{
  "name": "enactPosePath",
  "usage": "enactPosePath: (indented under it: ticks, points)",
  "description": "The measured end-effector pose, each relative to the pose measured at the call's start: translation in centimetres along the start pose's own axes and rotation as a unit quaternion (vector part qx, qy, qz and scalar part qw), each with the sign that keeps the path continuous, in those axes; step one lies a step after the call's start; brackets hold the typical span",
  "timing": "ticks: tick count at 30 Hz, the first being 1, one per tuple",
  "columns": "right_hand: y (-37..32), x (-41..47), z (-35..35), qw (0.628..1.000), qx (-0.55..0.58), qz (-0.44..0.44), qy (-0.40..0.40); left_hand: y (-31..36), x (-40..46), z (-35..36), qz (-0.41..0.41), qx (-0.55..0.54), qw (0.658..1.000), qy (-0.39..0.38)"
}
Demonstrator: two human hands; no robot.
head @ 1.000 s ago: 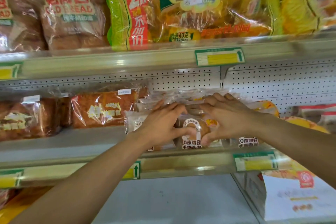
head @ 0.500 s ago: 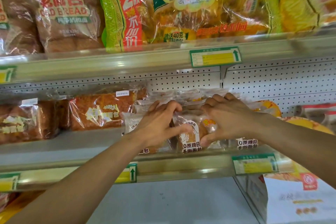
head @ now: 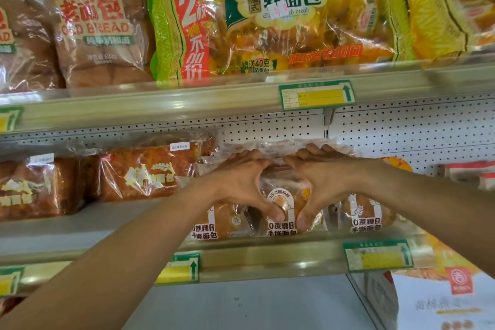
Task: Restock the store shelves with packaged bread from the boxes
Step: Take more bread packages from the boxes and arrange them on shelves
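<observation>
A clear-wrapped bread packet (head: 282,202) with a white label stands upright at the front of the middle shelf (head: 267,254). My left hand (head: 241,182) grips its left side, fingers over the top and thumb on the front. My right hand (head: 325,182) grips its right side the same way. Similar packets stand on either side: one bread packet on the left (head: 222,222), another on the right (head: 367,213). More clear packets lie stacked behind, partly hidden by my hands.
Brown loaf bags (head: 144,171) fill the left of the middle shelf. Large bread bags (head: 267,24) crowd the top shelf above. Price tags (head: 317,95) hang on the shelf rails. A white and orange box (head: 444,300) sits at lower right, beside the bare lower shelf (head: 254,305).
Both hands have closed in tighter on the middle packet, fingers meeting over its top. The view has tilted slightly upward.
</observation>
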State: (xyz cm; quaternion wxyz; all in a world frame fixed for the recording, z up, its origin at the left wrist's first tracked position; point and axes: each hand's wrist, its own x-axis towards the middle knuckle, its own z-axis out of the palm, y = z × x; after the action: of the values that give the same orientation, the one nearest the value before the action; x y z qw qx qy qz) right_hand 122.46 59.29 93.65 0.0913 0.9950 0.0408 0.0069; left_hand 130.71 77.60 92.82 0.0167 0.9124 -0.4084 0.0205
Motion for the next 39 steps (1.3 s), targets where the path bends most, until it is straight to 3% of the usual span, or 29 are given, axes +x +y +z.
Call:
enactPosePath:
  ticks: [3,10,13,17,26,36,39]
  points:
    - [0.5,0.5,-0.1,1.000,0.005,0.008,-0.019,-0.3,0.4,0.1,0.007,0.016,1.000,0.023]
    - [1.2,3.3,-0.9,0.982,0.107,0.057,-0.144,-1.4,2.8,-0.6,-0.035,-0.124,0.987,-0.095]
    - [1.6,3.9,-0.8,0.981,0.131,0.036,-0.136,-1.5,3.5,-1.0,-0.033,-0.127,0.986,-0.104]
    - [1.8,3.5,-0.5,0.982,0.141,0.018,-0.127,-1.5,3.5,-1.3,-0.018,-0.050,0.995,-0.084]
    - [1.8,3.9,-0.2,0.986,0.123,0.029,-0.105,-2.1,3.8,-1.0,-0.010,-0.098,0.992,-0.073]
    - [0.8,2.5,0.5,0.996,0.085,-0.037,-0.005,-1.1,1.0,-0.9,0.017,0.021,0.996,0.089]
    - [-0.1,1.4,0.7,0.997,0.043,-0.051,0.036,-1.5,-1.4,-1.0,0.009,0.009,0.991,0.130]
